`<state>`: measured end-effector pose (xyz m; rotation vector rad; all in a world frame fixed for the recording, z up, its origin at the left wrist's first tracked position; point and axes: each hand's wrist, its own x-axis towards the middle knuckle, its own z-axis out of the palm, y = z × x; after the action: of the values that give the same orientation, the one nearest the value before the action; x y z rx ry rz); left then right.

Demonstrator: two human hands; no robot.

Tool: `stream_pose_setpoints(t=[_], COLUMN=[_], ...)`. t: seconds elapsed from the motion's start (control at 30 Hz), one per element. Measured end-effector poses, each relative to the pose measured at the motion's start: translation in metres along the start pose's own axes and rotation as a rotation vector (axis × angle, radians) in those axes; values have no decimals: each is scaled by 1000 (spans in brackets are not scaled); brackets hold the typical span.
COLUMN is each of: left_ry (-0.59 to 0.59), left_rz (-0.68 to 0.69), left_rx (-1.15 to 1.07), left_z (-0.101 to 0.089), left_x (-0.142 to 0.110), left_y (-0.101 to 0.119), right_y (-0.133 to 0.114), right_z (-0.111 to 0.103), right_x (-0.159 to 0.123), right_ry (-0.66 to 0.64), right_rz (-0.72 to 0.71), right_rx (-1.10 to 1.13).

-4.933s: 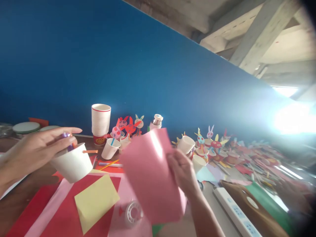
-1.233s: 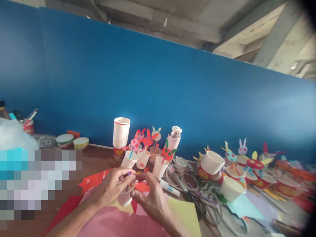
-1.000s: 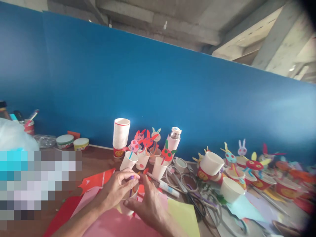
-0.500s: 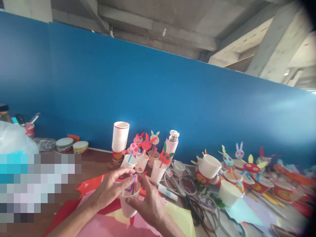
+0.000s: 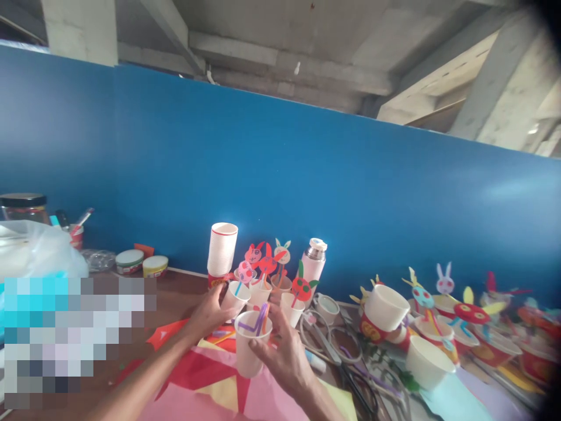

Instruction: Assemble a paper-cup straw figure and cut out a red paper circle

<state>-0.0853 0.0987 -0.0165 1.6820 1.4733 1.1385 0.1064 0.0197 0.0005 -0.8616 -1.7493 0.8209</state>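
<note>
My right hand grips a white paper cup, thumb on its near side and fingers round the far right. Bent purple strips and an orange one stand inside that cup. Just behind it, my left hand is closed against the left side of another white paper cup. From this second cup rises a pink paper animal head on a blue strip. Close by on the right is a cup with a red, green-eared head. My left fingertips are partly hidden.
Behind stand a tall stack of paper cups and a flask. Scissors, a plant sprig and more cups with paper rabbits crowd the right. Coloured paper covers the front; tubs sit back left.
My left hand has left the cup with the purple strips and moved back to the cup with the pink head. My right hand still holds its cup, and the view has shifted slightly.
</note>
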Motion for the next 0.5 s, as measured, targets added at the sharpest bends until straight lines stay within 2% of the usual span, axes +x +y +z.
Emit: stream_pose_setpoints(t=[0.23,0.5], left_ry=[-28,-41], left_rz=[-43,20], left_rx=[5,-55], left_z=[8,-6], left_x=[3,-15], left_y=[1,5], right_y=[5,3], right_z=[0,1], right_x=[0,-1], right_ry=[-3,-15], right_rz=[-8,3], right_rx=[-18,-19])
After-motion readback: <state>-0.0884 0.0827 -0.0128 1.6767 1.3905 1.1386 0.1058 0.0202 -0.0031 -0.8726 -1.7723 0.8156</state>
